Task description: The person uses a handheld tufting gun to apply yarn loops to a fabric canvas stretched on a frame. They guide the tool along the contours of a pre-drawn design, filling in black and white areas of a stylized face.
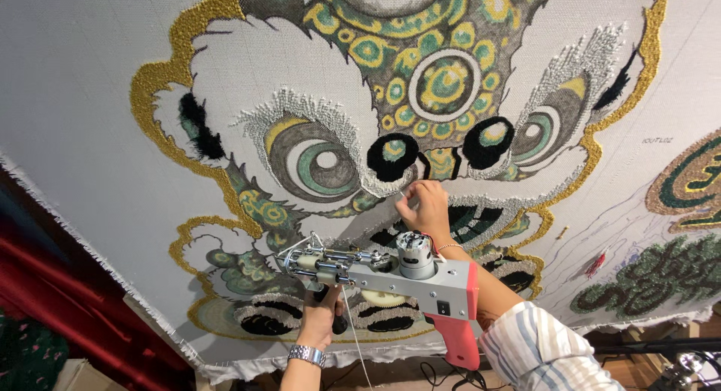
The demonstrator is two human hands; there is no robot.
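Yarn (353, 331) hangs loose below the tufting gun (390, 274) at lower centre. We keep our left hand (321, 320) clamped on its handle while our right hand (426, 207) pinches the cloth (90, 98) (fingers together) mid-frame, plucking gently so loops stay seated.

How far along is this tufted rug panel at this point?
Largely tufted: gold outline, both eyes and black nostrils are filled on the stretched cloth. In hand: the left hand holds the tufting gun from below, and the right hand pinches yarn near the mouth. Left: bare cloth inside the face and sketched lines at right.
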